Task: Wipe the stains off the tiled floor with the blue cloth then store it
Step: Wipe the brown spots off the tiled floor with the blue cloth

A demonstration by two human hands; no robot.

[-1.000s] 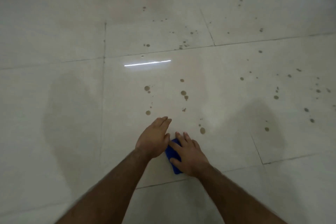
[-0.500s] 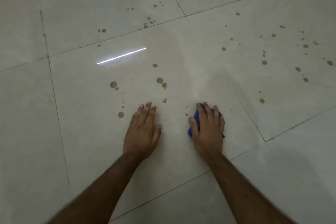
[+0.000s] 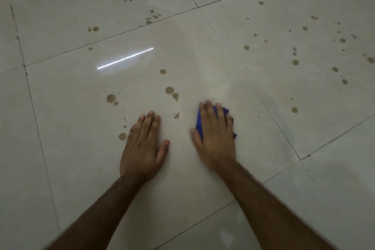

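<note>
Right hand [image 3: 216, 136] presses the blue cloth [image 3: 199, 122] flat on the tiled floor [image 3: 263, 148], fingers straight. Left hand [image 3: 142, 148] rests flat, fingers extended, holding nothing. Brown stains [image 3: 170, 90] lie ahead.

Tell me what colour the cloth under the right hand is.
Blue cloth, seen in the head view.

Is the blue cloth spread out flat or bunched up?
Bunched or folded: the blue cloth shows only at the right hand's edges. Its exact fold is hidden.
</note>
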